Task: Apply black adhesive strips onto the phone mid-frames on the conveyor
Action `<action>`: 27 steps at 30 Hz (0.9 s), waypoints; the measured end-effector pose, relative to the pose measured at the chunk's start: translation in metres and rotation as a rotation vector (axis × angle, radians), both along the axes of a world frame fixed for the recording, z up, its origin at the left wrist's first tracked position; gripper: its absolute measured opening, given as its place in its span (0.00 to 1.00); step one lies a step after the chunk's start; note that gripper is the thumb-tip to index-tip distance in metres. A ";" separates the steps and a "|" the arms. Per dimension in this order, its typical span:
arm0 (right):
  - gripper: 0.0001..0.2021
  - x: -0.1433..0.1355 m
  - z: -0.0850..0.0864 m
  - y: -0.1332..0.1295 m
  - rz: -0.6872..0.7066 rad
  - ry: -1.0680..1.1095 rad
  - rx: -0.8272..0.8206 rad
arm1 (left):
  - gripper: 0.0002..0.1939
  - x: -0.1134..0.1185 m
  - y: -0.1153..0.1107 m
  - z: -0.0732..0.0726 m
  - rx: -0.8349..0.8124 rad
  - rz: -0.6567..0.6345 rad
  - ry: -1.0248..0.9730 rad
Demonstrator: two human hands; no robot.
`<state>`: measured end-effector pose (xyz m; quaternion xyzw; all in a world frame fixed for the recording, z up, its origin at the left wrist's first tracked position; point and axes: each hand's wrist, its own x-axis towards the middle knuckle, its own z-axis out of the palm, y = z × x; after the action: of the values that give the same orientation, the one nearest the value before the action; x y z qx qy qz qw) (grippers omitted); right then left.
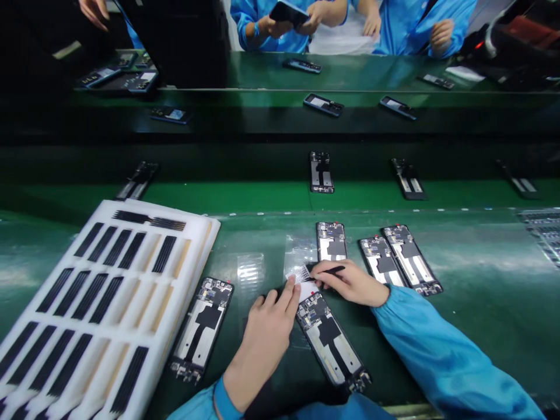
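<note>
My right hand (pixel 347 282) is closed around a thin black tool (pixel 335 270), its tip at a small white sheet with dark dots (pixel 301 274). On that sheet's edge rest the extended fingers of my left hand (pixel 271 324), which lies palm down. Just below the sheet is an opened phone body (pixel 332 341), tilted, with circuit parts at its top and a silver middle. Another opened phone body (pixel 203 329) lies left of my left hand. Above my right hand is a third (pixel 331 240), partly covered by the hand.
A white foam tray (pixel 151 233) with black strips in slots fills the left. Two phone bodies (pixel 411 259) (pixel 381 261) lie at the right. More phones line the green belt (pixel 262 195) behind. People in blue sleeves (pixel 389 29) are across the bench.
</note>
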<state>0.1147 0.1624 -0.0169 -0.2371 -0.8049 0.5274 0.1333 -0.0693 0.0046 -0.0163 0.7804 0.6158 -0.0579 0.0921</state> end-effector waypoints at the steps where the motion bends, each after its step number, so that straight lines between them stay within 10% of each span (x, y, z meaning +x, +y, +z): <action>1: 0.15 -0.003 0.002 0.003 0.021 -0.014 0.028 | 0.41 0.000 0.000 0.000 -0.002 0.001 -0.003; 9: 0.20 -0.014 0.005 0.010 0.020 -0.036 0.022 | 0.39 0.001 -0.002 0.000 0.025 0.007 -0.013; 22: 0.31 0.004 -0.019 -0.043 -0.400 0.116 -0.448 | 0.39 -0.004 -0.003 0.000 0.042 0.047 -0.132; 27: 0.32 0.004 -0.031 -0.074 -0.431 0.176 -0.505 | 0.21 -0.014 -0.013 -0.001 0.200 0.370 -0.567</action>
<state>0.1184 0.0886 -0.0480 -0.3806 -0.5659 0.6881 0.2478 -0.0836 -0.0081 -0.0169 0.6458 0.6993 0.2394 0.1914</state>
